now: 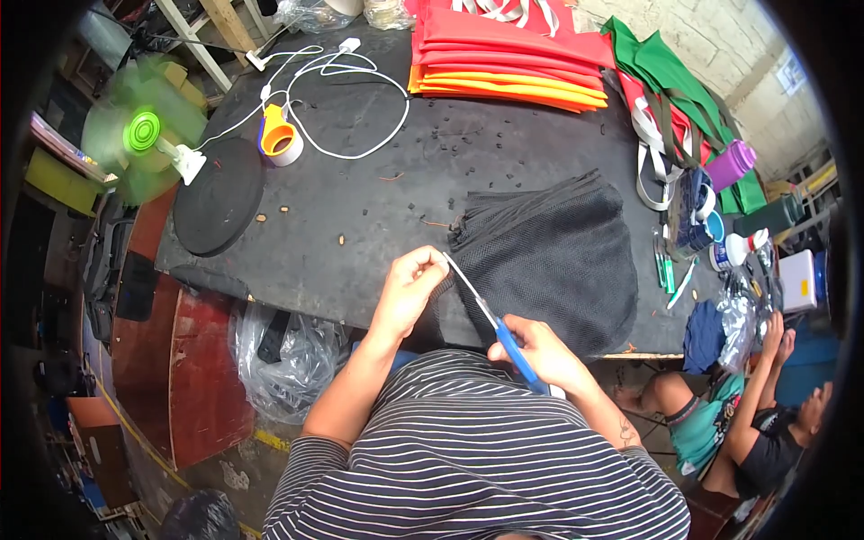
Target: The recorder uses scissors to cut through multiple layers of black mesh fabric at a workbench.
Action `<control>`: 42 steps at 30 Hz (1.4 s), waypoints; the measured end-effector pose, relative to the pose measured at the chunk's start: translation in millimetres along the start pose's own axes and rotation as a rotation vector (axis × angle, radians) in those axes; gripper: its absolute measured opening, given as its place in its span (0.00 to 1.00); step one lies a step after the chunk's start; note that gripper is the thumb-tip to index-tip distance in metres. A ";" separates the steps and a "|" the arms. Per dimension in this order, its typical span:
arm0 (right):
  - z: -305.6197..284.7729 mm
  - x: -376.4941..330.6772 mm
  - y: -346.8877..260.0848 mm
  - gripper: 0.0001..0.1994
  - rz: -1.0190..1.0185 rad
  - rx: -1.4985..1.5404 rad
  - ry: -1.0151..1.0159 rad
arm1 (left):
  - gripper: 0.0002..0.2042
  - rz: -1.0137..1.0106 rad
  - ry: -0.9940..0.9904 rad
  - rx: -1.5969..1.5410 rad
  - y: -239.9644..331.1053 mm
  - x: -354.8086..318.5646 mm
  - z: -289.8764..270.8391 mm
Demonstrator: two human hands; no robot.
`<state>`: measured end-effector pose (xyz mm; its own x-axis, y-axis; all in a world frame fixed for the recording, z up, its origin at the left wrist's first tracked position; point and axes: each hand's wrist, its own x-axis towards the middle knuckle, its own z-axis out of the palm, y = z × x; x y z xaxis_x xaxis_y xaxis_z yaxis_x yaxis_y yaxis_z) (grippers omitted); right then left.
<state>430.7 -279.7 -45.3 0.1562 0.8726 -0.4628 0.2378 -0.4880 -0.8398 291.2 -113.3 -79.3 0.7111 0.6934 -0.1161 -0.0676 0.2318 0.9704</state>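
My left hand (405,292) is closed in a pinch near the table's front edge, with a dark piece of black mesh fabric showing below its fingers. In my right hand (543,353) are scissors (504,333) with blue handles. Their blades point up and to the left, the tips right beside my left fingertips. A gathered pile of black mesh fabric (567,261) lies on the table just beyond and to the right of the blades. Whether the blades touch the fabric at the tip is too small to tell.
The dark table (342,207) bears a roll of black webbing (216,198), a tape roll (282,144), a white cable (405,112), stacked red and orange fabric (508,67) and small black scraps. Green fabric (666,67) and tools (664,265) lie right. A fan (144,132) spins left; another person (751,423) sits right.
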 end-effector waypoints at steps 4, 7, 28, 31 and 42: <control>1.1 0.9 0.5 0.10 0.061 0.260 -0.100 | 0.04 0.044 0.004 -0.021 0.5 0.9 -0.9; 1.8 1.4 -1.4 0.09 0.064 0.259 -0.093 | 0.04 0.063 0.001 -0.022 1.2 0.3 -0.9; -29.9 52.2 -63.2 0.19 -0.525 0.368 0.212 | 0.04 0.492 -0.159 0.247 95.0 22.1 51.7; -61.3 49.9 -95.6 0.14 -0.547 0.345 0.381 | 0.11 0.456 -0.200 0.028 110.4 40.2 51.6; -227.1 3.2 -122.1 0.09 -1.087 0.644 0.617 | 0.10 -0.066 -0.610 0.110 63.7 9.5 25.0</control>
<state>619.9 -222.2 120.1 0.6103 0.5708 0.5493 0.0618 0.6569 -0.7514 311.2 -108.9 -13.3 0.9853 0.1578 -0.0661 0.0394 0.1671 0.9852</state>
